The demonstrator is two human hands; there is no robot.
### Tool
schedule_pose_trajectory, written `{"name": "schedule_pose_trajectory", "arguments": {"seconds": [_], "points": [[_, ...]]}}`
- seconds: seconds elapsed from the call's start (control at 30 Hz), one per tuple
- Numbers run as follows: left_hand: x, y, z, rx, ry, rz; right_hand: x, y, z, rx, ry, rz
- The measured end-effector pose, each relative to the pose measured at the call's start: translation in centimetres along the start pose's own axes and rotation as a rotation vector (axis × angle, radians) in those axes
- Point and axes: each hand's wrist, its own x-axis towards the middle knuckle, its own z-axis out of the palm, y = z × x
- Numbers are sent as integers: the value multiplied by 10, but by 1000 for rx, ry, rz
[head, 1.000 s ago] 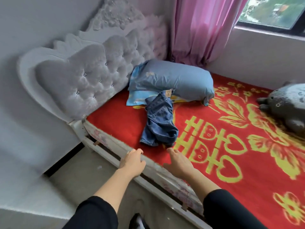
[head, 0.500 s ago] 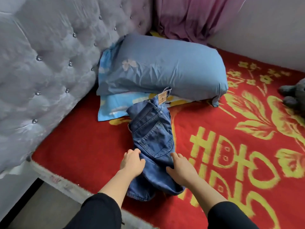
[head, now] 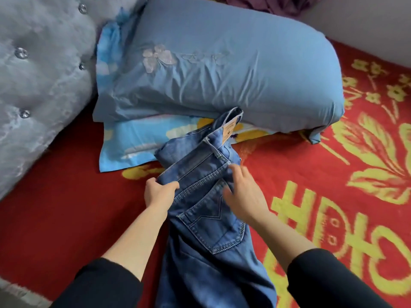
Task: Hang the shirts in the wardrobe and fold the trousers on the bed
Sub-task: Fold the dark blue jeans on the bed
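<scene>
On the red bed cover (head: 66, 207), just below the blue pillow (head: 222, 63), lie the jeans (head: 206, 218) I am working on. Their waist end points away from me, one end of the waistband (head: 195, 161) propped against the pillow's edge, and the legs run back toward me and out of the bottom of my view.

My hands are apart, one on either side of the seat. My left hand (head: 159, 192) is curled round the near edge of the waist, thumb on top, pinching a fold of denim. My right hand (head: 244, 196) hovers with loose, spread fingers over the far side, beside the back pocket (head: 213, 223). It is blurred, so I cannot tell whether it is touching the cloth, and it holds nothing.

I judge the denim to be fairly heavy for a garment: soft enough to slump and bunch, but thick at the seams and band. It should neither slip from my fingers nor take harm from a firm pull. The legs will drag on the cover, which looks rough enough to catch them.

The waistband is the place to hold, since the doubled, stitched cloth there will not stretch. I would take the far corner, near the leather patch (head: 229, 132), with my right hand to match the left, then lift and let the weight of the legs straighten them before laying it all flat to fold.
</scene>
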Motion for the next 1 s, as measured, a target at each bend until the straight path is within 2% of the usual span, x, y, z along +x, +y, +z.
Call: {"name": "schedule_pose_trajectory", "arguments": {"seconds": [0.03,0.1,0.17,0.23,0.33,0.43,0.57,0.7,0.8,0.87,0.93,1.0], "points": [[-6,0,-6,21,-30,69,12,-4,-6,4,49,-17],[-22,1,-19,87,-223,244,36,-13,-17,-47,77,-82],[-40,5,-37,136,-501,381,56,-21,-29,-234,4,-180],[-52,12,-51,209,-686,509,70,-25,-38,-483,-106,-312],[-59,17,-66,344,-704,650,79,-32,-45,-754,-182,-555],[-63,20,-78,389,-728,600,73,-38,-53,-922,-232,-614],[-78,26,-95,383,-836,512,39,-21,-62,-826,-265,-464],[-110,33,-110,391,-896,495,-19,9,-66,-754,-311,-324],[-141,36,-119,413,-877,530,-65,33,-72,-643,-147,-250],[-170,40,-124,425,-824,559,-100,48,-90,-439,-22,-146],[-201,45,-129,458,-750,599,-134,59,-111,-260,18,-80],[-238,50,-130,499,-687,652,-169,66,-137,-278,19,-98]]}}
